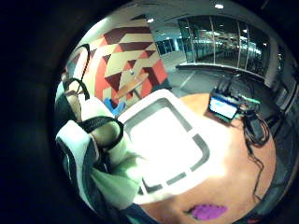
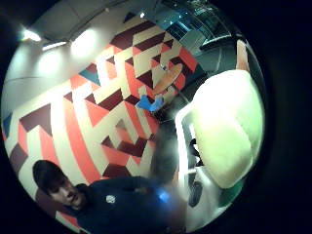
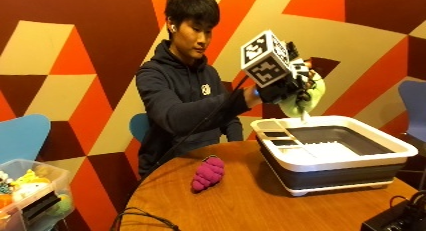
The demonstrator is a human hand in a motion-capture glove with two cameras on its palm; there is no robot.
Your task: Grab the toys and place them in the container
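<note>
In the outside view my gloved right hand [image 3: 293, 88] is raised above the near corner of the white and grey container [image 3: 399, 150], gripping a pale green plush toy [image 3: 307, 98] that hangs under the fingers. The same toy [image 1: 117, 175] sits against my palm in the little finger side view, and the toy [image 2: 226, 131] fills much of the thumb side view. A purple grape-shaped plush [image 3: 207, 174] lies on the round wooden table [image 3: 233, 206], apart from the container; the purple plush [image 1: 208, 211] shows beside the container's rim [image 1: 156, 100]. The container's inside looks bare.
A clear bin of other toys [image 3: 30, 191] stands off the table at the left. Black cables [image 3: 143, 216] lie at the table's front edge, and a black device [image 3: 399, 218] sits at its right front. A small lit screen with cables [image 1: 223, 107] lies beyond the container.
</note>
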